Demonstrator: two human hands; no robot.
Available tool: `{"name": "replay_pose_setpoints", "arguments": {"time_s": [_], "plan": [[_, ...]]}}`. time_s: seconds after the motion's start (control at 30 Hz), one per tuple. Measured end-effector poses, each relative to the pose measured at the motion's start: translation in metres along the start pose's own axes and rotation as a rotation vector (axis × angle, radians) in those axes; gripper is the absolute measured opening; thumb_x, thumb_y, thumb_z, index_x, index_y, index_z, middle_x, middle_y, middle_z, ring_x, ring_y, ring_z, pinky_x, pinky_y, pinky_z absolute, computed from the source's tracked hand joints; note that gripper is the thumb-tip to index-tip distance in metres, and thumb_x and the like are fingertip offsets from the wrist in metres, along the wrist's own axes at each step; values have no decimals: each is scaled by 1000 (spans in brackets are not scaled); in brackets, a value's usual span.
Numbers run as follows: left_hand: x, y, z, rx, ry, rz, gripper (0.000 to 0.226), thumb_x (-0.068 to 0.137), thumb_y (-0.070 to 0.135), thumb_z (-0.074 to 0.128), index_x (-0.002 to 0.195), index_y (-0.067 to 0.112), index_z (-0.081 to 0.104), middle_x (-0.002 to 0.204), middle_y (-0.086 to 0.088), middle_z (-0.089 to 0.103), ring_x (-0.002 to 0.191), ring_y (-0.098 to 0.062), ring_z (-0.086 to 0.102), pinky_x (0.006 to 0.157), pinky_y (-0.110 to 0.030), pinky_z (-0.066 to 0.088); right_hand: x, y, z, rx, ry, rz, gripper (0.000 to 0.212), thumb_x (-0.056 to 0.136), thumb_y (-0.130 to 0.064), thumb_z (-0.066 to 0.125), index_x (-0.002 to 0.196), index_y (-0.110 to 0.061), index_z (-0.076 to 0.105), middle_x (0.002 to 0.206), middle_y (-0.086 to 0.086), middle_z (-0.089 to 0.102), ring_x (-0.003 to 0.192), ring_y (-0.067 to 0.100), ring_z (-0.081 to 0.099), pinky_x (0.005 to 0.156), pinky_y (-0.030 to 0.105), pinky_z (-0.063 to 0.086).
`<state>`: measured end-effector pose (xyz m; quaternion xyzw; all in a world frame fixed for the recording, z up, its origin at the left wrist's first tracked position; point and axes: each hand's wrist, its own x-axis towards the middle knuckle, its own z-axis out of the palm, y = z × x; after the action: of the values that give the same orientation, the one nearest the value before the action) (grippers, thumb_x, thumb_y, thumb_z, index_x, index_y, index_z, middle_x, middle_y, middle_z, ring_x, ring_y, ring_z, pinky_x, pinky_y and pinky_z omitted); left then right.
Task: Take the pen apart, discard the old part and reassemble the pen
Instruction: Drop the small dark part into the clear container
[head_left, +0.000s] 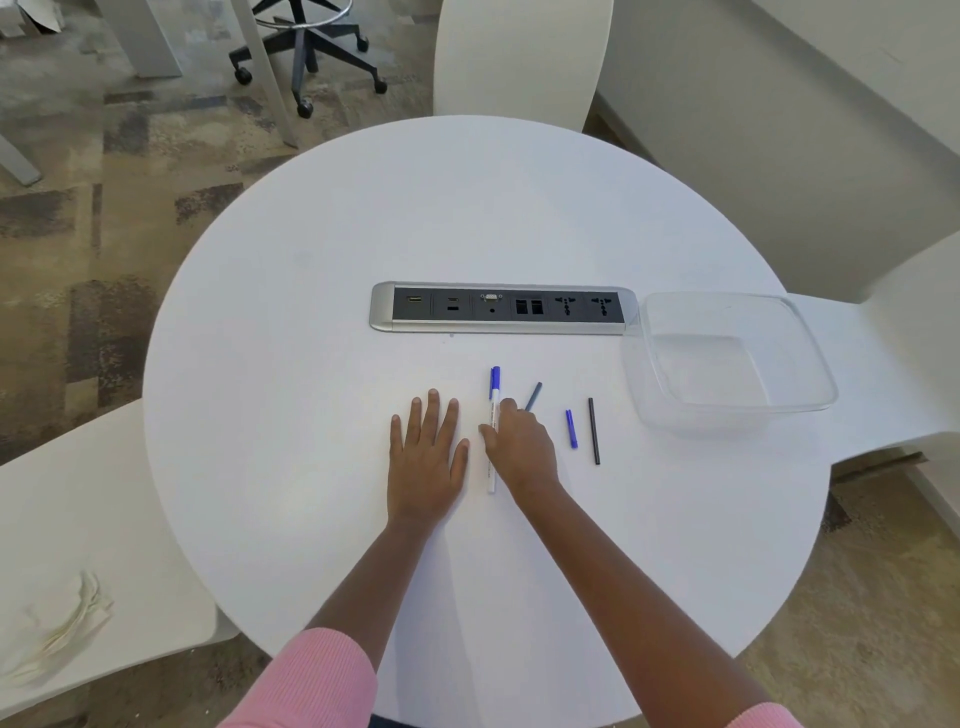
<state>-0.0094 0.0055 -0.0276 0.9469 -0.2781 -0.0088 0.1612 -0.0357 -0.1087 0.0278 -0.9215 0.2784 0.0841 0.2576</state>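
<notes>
now pen (492, 436) lies on table (311, 312) between the hands, left hand (427, 457) flat and spread beside it, right hand (519, 447) curled over its barrel, grip possibly not yet closed; light, stiff, slick plastic, best pinched mid-barrel.

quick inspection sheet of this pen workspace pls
surface: round white table, built-in socket strip
job's things: white pen with blue cap; grey stick, small blue piece and black refill lying apart; clear container, nothing inside
clutter: nothing seen
hands: left hand flat on table; right hand on the pen
cables: nothing seen
surroundings: white chairs, office chair base
</notes>
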Motion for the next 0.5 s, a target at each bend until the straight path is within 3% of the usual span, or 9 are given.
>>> {"name": "replay_pose_setpoints", "arguments": {"time_s": [0.13, 0.3, 0.5], "plan": [[0, 0, -1, 5, 10, 1, 50, 88, 25, 49, 135, 8, 47, 143, -18, 42, 130, -38, 40, 105, -56, 29, 0, 7, -7, 50, 73, 0, 23, 92, -20, 46, 105, 0, 50, 105, 19, 60, 93, 32, 58, 74, 37, 49], [0, 1, -2, 4, 25, 16, 51, 85, 19, 62, 132, 6, 50, 140, -20, 46, 127, -40, 43, 101, -59, 32, 5, 17, -16, 84, 179, 19, 21, 91, -9, 45, 110, -1, 50, 110, 20, 53, 92, 30, 55, 64, 30, 40], [1, 3, -6, 5, 8, 5, 53, 83, 18, 66, 132, 6, 51, 139, -20, 46, 127, -40, 43, 101, -59, 33, 10, 17, -16, 56, 153, 93, 18, 91, -6, 44, 108, -1, 48, 106, 21, 53, 91, 34, 54, 63, 30, 37]]}}
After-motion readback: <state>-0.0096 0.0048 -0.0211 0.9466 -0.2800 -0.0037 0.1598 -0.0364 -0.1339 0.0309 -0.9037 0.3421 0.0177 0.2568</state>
